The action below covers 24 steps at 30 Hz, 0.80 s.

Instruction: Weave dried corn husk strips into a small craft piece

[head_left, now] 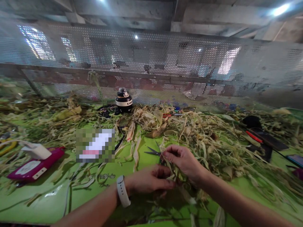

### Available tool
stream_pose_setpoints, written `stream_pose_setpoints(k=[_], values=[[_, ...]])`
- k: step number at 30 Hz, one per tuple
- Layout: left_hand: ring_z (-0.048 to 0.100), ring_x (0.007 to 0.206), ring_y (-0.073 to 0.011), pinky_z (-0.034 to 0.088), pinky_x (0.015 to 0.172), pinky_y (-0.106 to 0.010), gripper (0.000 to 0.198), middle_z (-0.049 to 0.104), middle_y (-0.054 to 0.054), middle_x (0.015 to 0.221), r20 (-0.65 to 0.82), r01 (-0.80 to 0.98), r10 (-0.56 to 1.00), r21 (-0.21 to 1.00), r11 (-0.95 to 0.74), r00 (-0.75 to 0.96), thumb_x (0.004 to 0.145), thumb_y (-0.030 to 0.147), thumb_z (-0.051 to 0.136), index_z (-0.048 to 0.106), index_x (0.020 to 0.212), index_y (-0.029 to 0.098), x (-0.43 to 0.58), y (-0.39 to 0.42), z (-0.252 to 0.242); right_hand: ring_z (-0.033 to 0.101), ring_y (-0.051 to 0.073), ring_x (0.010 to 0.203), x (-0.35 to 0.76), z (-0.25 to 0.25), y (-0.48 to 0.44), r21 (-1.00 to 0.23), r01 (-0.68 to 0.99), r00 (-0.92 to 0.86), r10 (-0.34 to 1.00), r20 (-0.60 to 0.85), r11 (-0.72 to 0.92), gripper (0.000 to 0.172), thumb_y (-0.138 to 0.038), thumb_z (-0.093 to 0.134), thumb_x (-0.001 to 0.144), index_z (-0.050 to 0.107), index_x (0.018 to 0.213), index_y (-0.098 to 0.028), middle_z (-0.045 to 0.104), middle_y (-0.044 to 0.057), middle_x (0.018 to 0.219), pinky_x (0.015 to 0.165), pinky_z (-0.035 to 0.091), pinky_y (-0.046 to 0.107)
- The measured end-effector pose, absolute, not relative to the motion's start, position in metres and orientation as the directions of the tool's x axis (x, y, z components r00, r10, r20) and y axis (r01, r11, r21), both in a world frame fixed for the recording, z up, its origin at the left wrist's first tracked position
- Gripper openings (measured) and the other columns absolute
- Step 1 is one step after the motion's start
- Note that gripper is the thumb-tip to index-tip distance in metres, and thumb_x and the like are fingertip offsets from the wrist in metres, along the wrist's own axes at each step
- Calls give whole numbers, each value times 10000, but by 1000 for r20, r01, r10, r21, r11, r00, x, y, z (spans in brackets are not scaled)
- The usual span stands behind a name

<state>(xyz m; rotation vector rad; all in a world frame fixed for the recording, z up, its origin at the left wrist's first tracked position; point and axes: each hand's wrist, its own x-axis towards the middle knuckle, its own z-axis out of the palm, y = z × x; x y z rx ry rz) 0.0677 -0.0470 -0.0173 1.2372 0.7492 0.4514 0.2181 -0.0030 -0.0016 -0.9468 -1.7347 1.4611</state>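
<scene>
Taking the hands as the centre of the clock and twelve as straight away from the person, the right hand (181,160) pinches a dry strand (169,164) between thumb and finger; the left hand (151,181), with a white watch (123,191) on its wrist, comes from eight o'clock with bent fingers against the lower part of the same strand, but whether it grasps or only steadies I cannot tell; the scissors (152,152) show their blades apart, toward ten o'clock, while their handles are hidden near the fingertips, so I cannot tell which hand, if any, keeps them.

The step in hand, as I judge it, is the sorting or trimming of one strand over the green table (35,203); the next move would call for a firm pinch, and for fingers well away from the blades.

The heap of dry leaves (227,138) spreads from twelve to three o'clock; a dark bottle (124,104) stands at eleven; a magenta box (53,154) lies at nine.
</scene>
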Motion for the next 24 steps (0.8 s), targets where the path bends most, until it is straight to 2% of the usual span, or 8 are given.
stream_pose_setpoints(k=[3,7,9,12,15,17,19,24], values=[[421,458,-47,303,463,-188,373,499,43,577,-260,11,717,943,332,646,664,495,673,675,811,152,70,-48,-16,468,93,600,218,-1,-2,-988,100,-520,853,49,118,272,-414,638,744,591,711,-148,540,-28,642,581,379,217],[343,376,-43,223,408,-202,419,431,55,426,-244,70,718,962,264,651,765,520,556,697,781,126,69,-47,-21,479,103,609,216,0,-4,-982,110,-527,847,76,157,269,-414,639,735,587,699,-152,546,-25,635,598,392,227],[328,356,-40,194,396,-208,405,429,58,405,-244,86,690,963,256,681,766,503,567,701,802,123,68,-47,-24,480,107,613,216,0,-4,-975,124,-499,861,97,182,280,-425,626,743,586,705,-151,543,-21,640,598,393,228],[337,365,-38,199,400,-203,355,448,57,423,-204,-9,732,961,276,651,743,469,616,690,804,127,66,-44,-23,478,112,620,220,4,0,-948,190,-492,860,131,254,313,-454,572,783,588,740,-144,544,-10,663,586,390,226],[313,388,-29,192,406,-195,310,441,61,454,-166,-144,823,947,286,543,738,430,638,673,798,127,63,-41,-22,505,130,682,230,10,9,-866,311,-569,806,160,391,355,-468,487,845,597,762,-141,562,4,711,631,397,231],[315,406,-30,192,407,-189,302,440,59,467,-165,-187,847,937,294,505,760,422,617,666,810,128,61,-38,-21,506,133,681,237,12,14,-800,382,-620,770,149,463,402,-489,449,861,581,699,-145,543,-1,680,643,395,234],[336,411,-33,205,411,-184,306,450,55,468,-169,-176,847,940,291,503,778,426,593,657,810,128,60,-37,-21,492,130,651,241,12,19,-750,415,-639,752,162,514,439,-519,434,858,544,644,-152,513,-9,643,629,389,234],[365,387,-33,240,421,-176,321,495,47,447,-172,-72,839,967,243,516,788,443,574,629,777,126,60,-38,-21,478,130,632,243,3,28,-653,437,-574,751,328,619,439,-537,433,854,498,611,-178,494,-5,636,609,385,235]])
